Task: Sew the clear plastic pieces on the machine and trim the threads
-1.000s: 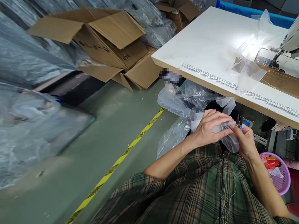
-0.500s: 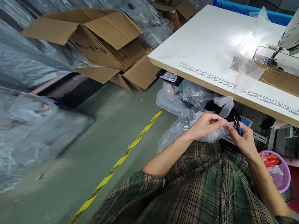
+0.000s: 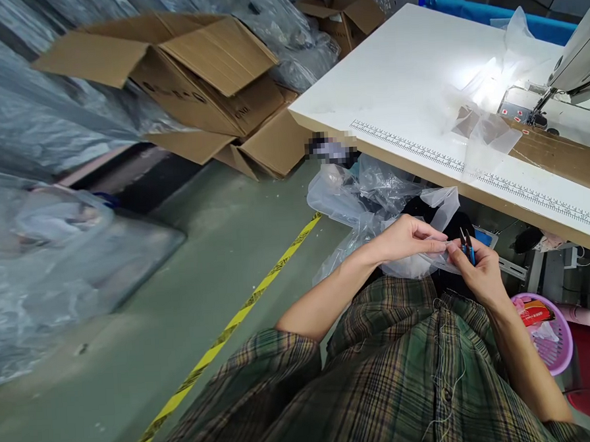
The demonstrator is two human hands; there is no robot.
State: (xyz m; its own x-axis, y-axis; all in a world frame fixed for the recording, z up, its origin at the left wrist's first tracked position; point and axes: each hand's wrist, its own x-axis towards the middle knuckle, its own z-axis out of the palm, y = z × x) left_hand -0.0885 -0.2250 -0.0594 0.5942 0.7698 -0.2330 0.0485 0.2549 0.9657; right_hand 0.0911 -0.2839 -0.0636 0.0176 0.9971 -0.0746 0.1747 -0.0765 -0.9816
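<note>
Over my lap, my left hand (image 3: 408, 238) is closed, thumb and finger pinching the edge of a sheer whitish fabric (image 3: 412, 266). Close beside it, my right hand (image 3: 481, 272) is closed around blue-handled thread snips (image 3: 467, 248), whose dark blades point up and away from me. The right thumb and index finger also meet at the fabric's edge, almost touching the left fingertips. Most of the fabric hangs below and behind the left hand; the part between the fingertips is too small to make out.
Ahead on the right is a white table (image 3: 390, 64) with a printed ruler edge and a sewing machine (image 3: 573, 61), sheer fabric lying by its needle. A purple basket (image 3: 562, 359) stands at my right. Open cardboard boxes (image 3: 209, 87) and plastic-wrapped bundles (image 3: 54, 260) are on the left.
The fabric by my left hand has shifted slightly, with its loose end folding differently under the table edge. Both hands keep nearly the same place and hold.
</note>
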